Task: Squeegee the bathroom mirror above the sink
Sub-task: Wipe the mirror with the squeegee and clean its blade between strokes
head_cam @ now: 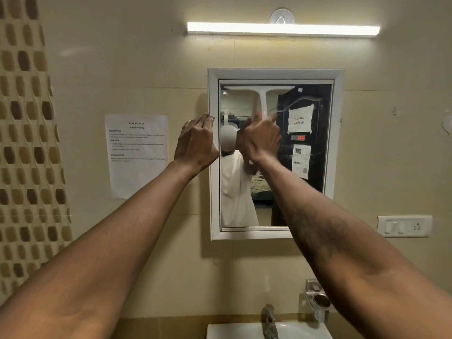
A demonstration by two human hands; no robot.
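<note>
right hand (261, 139) wrapped around the handle of a white plastic squeegee (263, 99), blade near the top of the glass.
left hand (195, 140) curls its fingers over the left edge of the white-framed rectangular wall mirror (214, 167), above the white ceramic sink (232, 331).

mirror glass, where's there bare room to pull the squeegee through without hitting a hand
The glass under the right hand is bare down to the mirror's bottom frame, and so is the right half beside the squeegee. It is crowded at upper left: the blade sits along the top edge, and the left hand grips the left frame.
</note>
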